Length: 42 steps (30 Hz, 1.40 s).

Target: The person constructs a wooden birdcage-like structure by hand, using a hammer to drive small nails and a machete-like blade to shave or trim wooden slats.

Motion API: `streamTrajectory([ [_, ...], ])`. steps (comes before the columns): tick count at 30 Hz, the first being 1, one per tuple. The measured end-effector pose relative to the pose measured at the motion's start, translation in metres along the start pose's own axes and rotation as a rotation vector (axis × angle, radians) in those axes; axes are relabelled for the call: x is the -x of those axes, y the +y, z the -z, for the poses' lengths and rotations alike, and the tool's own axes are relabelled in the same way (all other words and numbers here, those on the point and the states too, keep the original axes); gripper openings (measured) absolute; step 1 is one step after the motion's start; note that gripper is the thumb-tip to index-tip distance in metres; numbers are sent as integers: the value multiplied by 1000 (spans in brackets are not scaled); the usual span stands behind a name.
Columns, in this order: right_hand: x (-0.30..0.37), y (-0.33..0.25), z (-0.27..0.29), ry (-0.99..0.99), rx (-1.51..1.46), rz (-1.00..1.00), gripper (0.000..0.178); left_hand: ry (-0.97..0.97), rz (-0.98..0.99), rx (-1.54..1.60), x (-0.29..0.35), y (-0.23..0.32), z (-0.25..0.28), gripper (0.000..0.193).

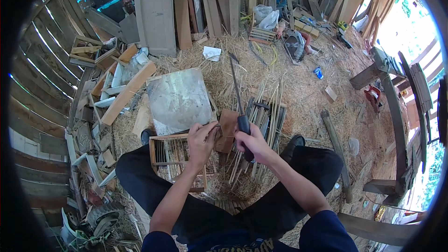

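My right hand (251, 141) is wrapped around the black handle of a long thin tool (236, 80). Its dark narrow shaft points away from me and ends in a slightly wider tip; the exact kind is unclear. Fingers of my left hand (201, 141) are pinched together near a brown wood block (227, 128), and what they hold, if anything, is too small to name. Below that hand, between my legs, sits a small wooden frame with thin bars (161, 161), like a cage. Beside my right hand lies a bundle of thin sticks (275, 116).
A worn grey square panel (179, 98) lies just beyond my left hand. Scrap wood (128, 94) is heaped at the left, and tall boards (156, 14) lean at the back. A blue can (318, 73) and a log (337, 151) lie on the shaving-covered floor at right.
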State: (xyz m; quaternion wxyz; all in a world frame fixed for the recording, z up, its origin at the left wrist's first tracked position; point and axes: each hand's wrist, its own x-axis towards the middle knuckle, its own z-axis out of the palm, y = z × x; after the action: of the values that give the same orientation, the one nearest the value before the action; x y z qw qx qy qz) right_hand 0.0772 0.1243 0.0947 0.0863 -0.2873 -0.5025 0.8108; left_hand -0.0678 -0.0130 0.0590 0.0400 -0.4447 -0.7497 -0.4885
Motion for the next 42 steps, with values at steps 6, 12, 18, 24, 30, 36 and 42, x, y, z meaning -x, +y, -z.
streamTrajectory([
  [6, 27, 15, -20, 130, 420, 140, 25, 110, -124, 8, -5, 0, 0, 19],
  [12, 49, 13, -37, 134, 742, 143, 41, 94, -87, -24, -3, 4, -1, 15],
  [18, 53, 24, -33, 116, 740, 145, 41, 102, -149, -22, -7, 9, 0, 22],
  [24, 56, 24, -38, 116, 704, 211, 38, 86, -131, -31, -7, 7, -2, 15],
  [30, 54, 28, -41, 114, 669, 143, 41, 90, -118, 12, -7, 6, -3, 13],
  [36, 55, 27, -42, 89, 656, 137, 40, 69, -85, 29, -6, 5, -4, 13],
  [42, 58, 18, -46, 64, 587, 53, 47, 53, -53, 33, -5, 5, -3, 14],
])
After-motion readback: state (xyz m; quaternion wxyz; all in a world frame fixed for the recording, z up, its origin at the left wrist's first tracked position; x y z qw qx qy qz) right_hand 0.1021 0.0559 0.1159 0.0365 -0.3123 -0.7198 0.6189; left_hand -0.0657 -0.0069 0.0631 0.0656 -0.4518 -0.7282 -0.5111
